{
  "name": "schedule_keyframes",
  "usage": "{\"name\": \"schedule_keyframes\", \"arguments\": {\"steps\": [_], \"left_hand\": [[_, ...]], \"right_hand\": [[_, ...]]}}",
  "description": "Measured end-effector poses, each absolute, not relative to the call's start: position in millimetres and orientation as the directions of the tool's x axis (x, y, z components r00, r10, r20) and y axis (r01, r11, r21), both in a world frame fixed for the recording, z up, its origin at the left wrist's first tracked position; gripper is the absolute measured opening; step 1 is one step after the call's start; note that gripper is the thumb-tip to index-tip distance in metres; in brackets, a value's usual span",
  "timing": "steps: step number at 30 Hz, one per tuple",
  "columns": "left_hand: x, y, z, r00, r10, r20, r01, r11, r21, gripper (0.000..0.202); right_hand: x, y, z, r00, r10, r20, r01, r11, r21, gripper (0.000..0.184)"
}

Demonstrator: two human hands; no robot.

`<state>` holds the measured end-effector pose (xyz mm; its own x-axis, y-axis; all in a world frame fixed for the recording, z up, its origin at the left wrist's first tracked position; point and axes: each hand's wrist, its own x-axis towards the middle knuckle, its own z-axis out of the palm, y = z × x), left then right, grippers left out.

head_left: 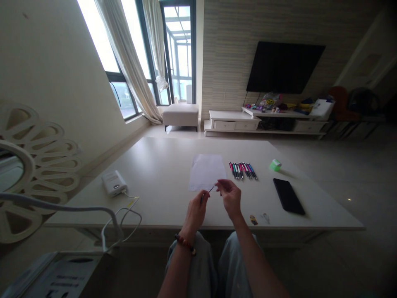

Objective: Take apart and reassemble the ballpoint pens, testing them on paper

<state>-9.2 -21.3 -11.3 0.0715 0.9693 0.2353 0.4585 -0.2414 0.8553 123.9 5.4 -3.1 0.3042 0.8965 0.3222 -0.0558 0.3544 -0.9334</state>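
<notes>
My left hand (196, 213) and my right hand (230, 198) are raised close together above the white table (155, 198). A slim dark pen (208, 192) spans the gap between them, held in the fingertips of both hands. Just beyond my fingers lies a sheet of white paper (206, 172). Several pens with pink, teal and dark barrels (242, 170) lie side by side to the right of the sheet. A beaded bracelet (185, 243) circles my left wrist.
On the table are a green-and-white small object (275, 165), a black smartphone (288, 196), two small items (259, 219) near the front edge, and a white power bank (114, 183) with cables running over the left edge. A curved white mirror frame (18, 165) stands at the left.
</notes>
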Motion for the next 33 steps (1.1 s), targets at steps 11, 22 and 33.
{"name": "schedule_keyframes", "arguments": {"steps": [11,22,33], "left_hand": [[-8,-22,-10,0.076,0.969,0.236,0.450,-0.245,0.859,0.029],[-11,-20,-13,0.030,0.976,0.214,0.457,-0.204,0.866,0.028],[-12,-20,-17,0.038,0.980,0.195,0.468,-0.190,0.863,0.029]], "right_hand": [[119,3,-4,0.219,0.924,0.314,-0.003,0.322,-0.947,0.028],[165,28,-42,0.215,0.962,0.169,0.588,0.011,-0.809,0.020],[178,38,-58,0.316,0.938,0.145,0.815,-0.190,-0.547,0.015]]}}
